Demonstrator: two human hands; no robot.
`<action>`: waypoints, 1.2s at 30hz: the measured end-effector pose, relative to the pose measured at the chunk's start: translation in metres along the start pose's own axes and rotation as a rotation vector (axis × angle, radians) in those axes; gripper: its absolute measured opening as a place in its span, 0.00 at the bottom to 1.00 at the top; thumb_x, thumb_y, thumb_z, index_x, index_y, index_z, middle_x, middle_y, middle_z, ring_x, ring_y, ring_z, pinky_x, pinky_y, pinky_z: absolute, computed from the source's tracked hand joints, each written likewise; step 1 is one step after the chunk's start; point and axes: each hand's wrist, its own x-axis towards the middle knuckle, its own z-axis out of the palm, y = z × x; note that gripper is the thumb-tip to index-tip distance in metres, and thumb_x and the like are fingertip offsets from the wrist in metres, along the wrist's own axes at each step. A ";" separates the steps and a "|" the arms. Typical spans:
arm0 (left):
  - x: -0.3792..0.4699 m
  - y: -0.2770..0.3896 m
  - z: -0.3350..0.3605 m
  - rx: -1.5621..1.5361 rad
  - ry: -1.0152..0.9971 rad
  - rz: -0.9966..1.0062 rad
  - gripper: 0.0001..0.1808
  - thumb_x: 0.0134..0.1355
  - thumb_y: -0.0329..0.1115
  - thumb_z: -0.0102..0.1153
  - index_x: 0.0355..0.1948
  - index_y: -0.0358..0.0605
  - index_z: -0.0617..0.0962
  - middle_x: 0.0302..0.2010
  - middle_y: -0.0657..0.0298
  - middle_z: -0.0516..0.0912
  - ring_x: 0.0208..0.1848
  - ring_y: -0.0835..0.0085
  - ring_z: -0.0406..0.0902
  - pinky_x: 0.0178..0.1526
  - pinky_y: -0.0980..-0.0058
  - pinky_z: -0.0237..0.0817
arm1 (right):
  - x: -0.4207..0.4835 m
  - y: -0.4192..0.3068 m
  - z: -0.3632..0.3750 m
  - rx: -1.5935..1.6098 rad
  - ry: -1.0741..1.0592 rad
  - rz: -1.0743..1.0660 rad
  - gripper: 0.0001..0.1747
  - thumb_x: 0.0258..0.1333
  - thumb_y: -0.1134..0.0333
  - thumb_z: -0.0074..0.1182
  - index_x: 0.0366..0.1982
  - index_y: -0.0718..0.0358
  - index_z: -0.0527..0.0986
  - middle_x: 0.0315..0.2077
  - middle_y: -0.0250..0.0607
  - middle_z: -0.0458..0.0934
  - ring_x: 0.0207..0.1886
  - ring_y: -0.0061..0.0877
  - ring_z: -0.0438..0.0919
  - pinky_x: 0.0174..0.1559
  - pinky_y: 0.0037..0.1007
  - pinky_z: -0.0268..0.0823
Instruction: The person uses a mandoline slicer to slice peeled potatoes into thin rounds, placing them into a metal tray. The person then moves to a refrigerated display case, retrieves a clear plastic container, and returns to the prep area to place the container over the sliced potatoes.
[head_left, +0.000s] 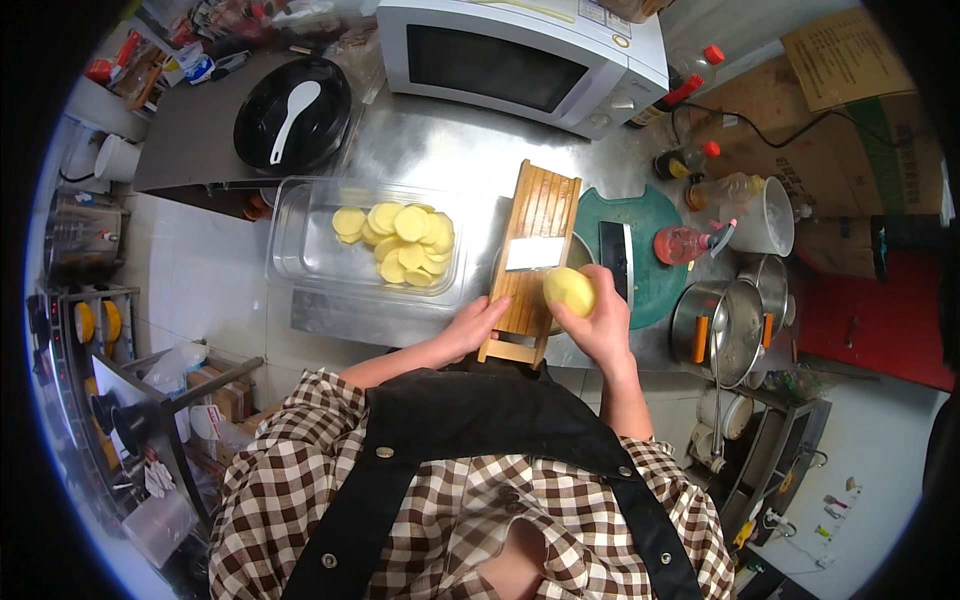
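My left hand (478, 327) grips the lower left edge of a wooden mandoline slicer (525, 296), thumb on top. The slicer slants away from me over a round metal bowl (579, 256), mostly hidden beneath it. A pale metal blade plate crosses its middle. In my right hand (604, 319) is a peeled potato (569, 291), held at the slicer's right edge just below the blade; I cannot tell whether it touches the wood. To the left, a clear plastic tub (315, 277) holds a heap of round potato slices (409, 236).
Right of the slicer, a cleaver (616, 255) lies on a green cutting board (664, 217). Beyond are a pink spray bottle (679, 245) and steel pots (694, 319). A microwave (510, 60) stands at the back. A black bowl (259, 112) with a white rice paddle (298, 105) sits back left.
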 end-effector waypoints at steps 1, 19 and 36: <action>0.002 0.001 -0.003 0.008 -0.025 0.006 0.31 0.64 0.54 0.43 0.52 0.34 0.68 0.48 0.58 0.73 0.45 0.74 0.70 0.40 0.76 0.67 | 0.001 -0.008 0.006 -0.134 0.033 -0.082 0.28 0.37 0.59 0.64 0.44 0.59 0.69 0.32 0.46 0.76 0.34 0.38 0.78 0.35 0.33 0.71; 0.022 -0.020 -0.004 0.173 0.137 0.378 0.26 0.65 0.52 0.40 0.31 0.33 0.72 0.28 0.43 0.77 0.36 0.44 0.73 0.37 0.58 0.63 | -0.001 -0.064 0.074 -0.620 0.122 0.029 0.26 0.39 0.60 0.59 0.44 0.61 0.71 0.26 0.47 0.72 0.22 0.41 0.76 0.23 0.38 0.69; 0.008 -0.015 -0.007 0.219 0.087 0.265 0.27 0.62 0.54 0.46 0.30 0.35 0.70 0.28 0.48 0.76 0.32 0.57 0.73 0.38 0.62 0.62 | 0.021 -0.007 0.032 1.869 0.136 0.634 0.26 0.56 0.47 0.42 0.42 0.62 0.71 0.29 0.43 0.76 0.17 0.27 0.68 0.13 0.19 0.55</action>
